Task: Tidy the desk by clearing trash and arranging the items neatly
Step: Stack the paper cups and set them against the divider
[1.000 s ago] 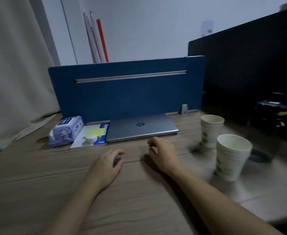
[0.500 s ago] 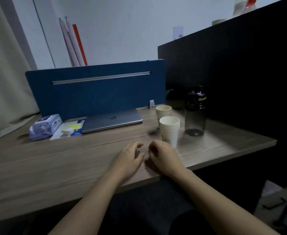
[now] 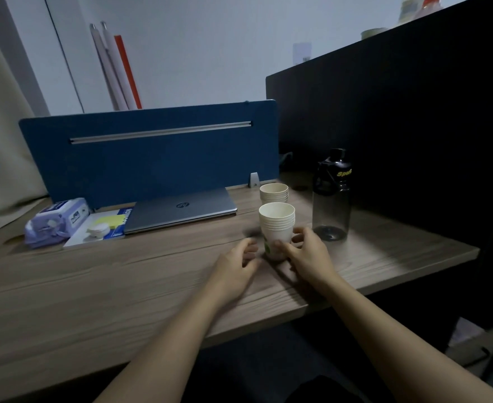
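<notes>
The right hand curls its grip round the near stack of paper cups, at 1 o'clock on the counter; the left hand hovers beside it, fingers loosely spread. Cup-gathering looks underway. Next probably means lifting this stack onto the far stack at 12 o'clock.

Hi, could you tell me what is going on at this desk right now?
A person is tidying the desk. Their right hand grips the nearer stack of paper cups, while the left hand hovers open beside it. A second stack of cups, a dark bottle and a closed laptop stand behind.
</notes>
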### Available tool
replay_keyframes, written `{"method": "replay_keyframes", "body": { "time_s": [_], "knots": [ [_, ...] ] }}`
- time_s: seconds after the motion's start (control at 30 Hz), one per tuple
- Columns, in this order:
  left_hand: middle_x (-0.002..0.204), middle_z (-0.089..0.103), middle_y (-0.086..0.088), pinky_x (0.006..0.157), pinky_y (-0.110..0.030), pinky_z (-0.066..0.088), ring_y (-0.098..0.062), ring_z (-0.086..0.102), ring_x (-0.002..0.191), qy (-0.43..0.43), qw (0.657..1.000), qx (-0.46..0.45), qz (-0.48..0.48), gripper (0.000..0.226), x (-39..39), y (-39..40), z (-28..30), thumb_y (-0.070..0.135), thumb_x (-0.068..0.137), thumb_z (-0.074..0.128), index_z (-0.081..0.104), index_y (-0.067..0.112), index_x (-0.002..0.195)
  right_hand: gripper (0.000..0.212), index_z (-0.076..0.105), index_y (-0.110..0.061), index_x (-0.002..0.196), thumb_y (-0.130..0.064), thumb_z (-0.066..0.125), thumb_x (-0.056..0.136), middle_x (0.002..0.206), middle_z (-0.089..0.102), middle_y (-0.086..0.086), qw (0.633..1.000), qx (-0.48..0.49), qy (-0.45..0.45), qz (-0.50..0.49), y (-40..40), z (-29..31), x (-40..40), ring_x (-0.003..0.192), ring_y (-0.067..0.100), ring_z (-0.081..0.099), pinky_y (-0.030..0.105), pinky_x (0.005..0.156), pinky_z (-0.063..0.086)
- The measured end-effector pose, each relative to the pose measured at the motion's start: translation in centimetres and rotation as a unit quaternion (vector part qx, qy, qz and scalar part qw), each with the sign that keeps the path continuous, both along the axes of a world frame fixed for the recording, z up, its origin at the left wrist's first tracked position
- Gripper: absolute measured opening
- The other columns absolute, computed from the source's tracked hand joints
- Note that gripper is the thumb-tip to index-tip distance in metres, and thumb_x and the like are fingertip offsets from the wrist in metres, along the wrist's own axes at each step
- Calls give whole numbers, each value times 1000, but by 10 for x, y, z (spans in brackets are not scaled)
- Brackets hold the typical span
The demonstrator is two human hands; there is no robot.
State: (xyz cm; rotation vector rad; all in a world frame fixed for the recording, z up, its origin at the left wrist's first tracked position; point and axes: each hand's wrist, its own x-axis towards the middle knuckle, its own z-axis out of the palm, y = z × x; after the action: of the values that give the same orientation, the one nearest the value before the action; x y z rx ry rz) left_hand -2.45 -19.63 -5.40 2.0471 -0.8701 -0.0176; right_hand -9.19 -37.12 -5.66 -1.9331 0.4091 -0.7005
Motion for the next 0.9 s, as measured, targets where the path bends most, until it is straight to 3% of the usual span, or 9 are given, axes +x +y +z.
{"method": "replay_keyframes", "body": {
  "time_s": [0.1,0.17,0.27,0.43,0.6,0.73,0.8,0.9],
  "knots": [
    [116,69,7,96,-16,47,0,64,106,4,999,-16,-28,42,10,-12,-1,13,91,66,56,21,131,35,63,-15,106,-37,75,82,100,69,5,1000,-23,10,15,-10,-2,16,84,21,68,44,75,58],
    [112,67,12,90,-7,44,9,63,102,19,999,-35,-35,44,18,-18,-1,12,91,65,55,23,132,30,64,-16,102,-34,76,82,96,71,2,1000,-25,-1,17,-16,-2,25,81,15,68,34,74,57],
    [112,67,12,87,-5,44,13,62,98,42,996,-67,-30,47,32,-25,-2,10,91,65,53,24,134,30,62,-19,105,-32,76,82,95,68,-11,999,-41,-25,25,-19,1,36,85,-5,62,7,65,44],
    [107,62,23,80,-3,43,15,62,96,66,993,-97,-19,55,46,-34,-4,9,90,64,47,31,137,33,59,-21,109,-29,76,83,94,64,-20,997,-38,-47,39,-20,4,47,81,-20,57,2,63,41],
    [109,64,37,85,-10,48,9,62,106,72,990,-123,-24,60,48,-36,-2,16,89,62,45,64,120,32,56,-27,112,-29,73,85,100,65,-18,994,-35,-99,42,-16,6,46,90,-11,60,6,68,45],
    [119,62,29,89,-13,49,4,63,107,41,988,-145,-43,61,49,-41,17,11,91,59,45,55,131,35,55,-24,119,-32,70,88,110,65,-9,987,-64,-143,15,-12,16,46,97,6,62,21,74,52],
    [120,59,26,83,-10,50,8,62,104,33,987,-152,-47,58,55,-46,34,15,91,60,44,56,131,36,55,-25,120,-34,69,88,113,64,-5,983,-83,-164,-8,-13,31,49,100,12,61,35,80,54],
    [119,56,27,78,-8,48,11,60,102,20,986,-155,-51,57,65,-56,65,26,89,61,43,41,140,40,56,-19,122,-35,69,88,113,62,0,977,-111,-181,-35,-19,62,59,101,16,60,43,85,53]
  ]
}}
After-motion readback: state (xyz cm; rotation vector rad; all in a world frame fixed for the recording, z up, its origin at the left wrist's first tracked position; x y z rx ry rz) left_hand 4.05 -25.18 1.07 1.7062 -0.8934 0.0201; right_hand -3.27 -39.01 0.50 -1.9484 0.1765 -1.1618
